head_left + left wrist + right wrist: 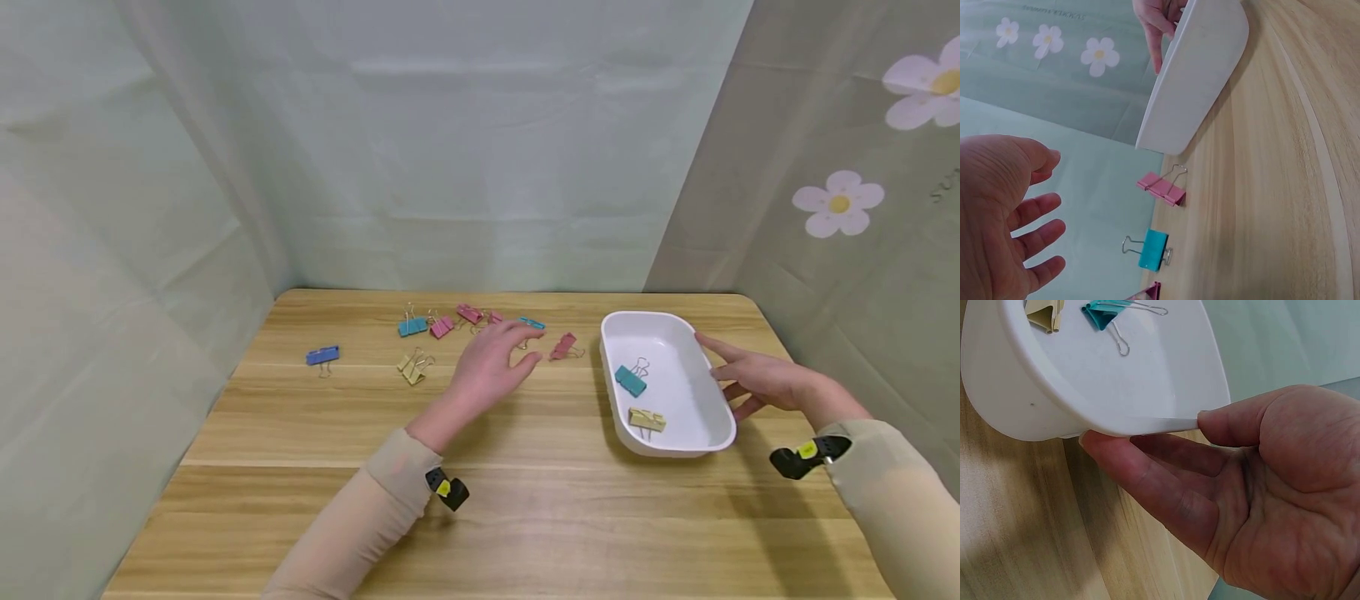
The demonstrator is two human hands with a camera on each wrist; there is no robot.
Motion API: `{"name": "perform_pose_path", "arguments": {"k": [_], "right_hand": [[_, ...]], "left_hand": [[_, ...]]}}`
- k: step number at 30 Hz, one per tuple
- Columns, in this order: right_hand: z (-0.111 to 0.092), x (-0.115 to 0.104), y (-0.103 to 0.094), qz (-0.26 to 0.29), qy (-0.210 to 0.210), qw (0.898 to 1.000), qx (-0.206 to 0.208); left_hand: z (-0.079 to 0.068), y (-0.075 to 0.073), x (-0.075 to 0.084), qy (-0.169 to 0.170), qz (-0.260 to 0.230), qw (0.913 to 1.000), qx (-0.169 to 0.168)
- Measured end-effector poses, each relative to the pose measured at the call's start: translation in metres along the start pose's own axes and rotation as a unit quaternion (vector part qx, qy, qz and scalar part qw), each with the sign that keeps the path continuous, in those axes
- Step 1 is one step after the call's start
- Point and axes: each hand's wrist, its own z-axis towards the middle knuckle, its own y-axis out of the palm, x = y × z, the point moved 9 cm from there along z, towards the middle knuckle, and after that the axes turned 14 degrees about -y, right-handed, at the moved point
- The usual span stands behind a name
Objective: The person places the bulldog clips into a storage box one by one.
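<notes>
My left hand (487,367) hovers over the table among binder clips, its fingers loosely bent and holding nothing. Just beyond its fingertips are a blue binder clip (532,322) and a pink-red binder clip (566,344); the left wrist view shows a pink clip (1163,189) and a turquoise clip (1154,251) apart from the hand. At the right, my right hand (761,379) grips the side of a white tray (678,383), thumb (1229,425) at the rim and fingers beneath it. Inside the tray lie a teal clip (631,381) and a yellow clip (647,419).
Farther left on the wooden table (525,517) lie a blue clip (322,356), a yellow clip (413,367), a turquoise clip (412,326) and pink clips (442,327). One pink clip is partly hidden behind my left hand. Curtains (487,167) enclose the table's back and sides.
</notes>
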Motion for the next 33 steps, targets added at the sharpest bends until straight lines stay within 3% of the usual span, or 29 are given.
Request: {"name": "perform_pose_path", "arguments": {"k": [22, 33], "right_hand": [[0.0, 0.002, 0.0, 0.008, -0.004, 1.0, -0.004], [-0.001, 0.0, -0.001, 0.009, -0.004, 1.0, -0.005]], "left_hand": [[-0.01, -0.039, -0.047, -0.039, 0.004, 0.9988, 0.03], [-0.015, -0.045, -0.064, -0.059, 0.001, 0.9978, 0.032]]}}
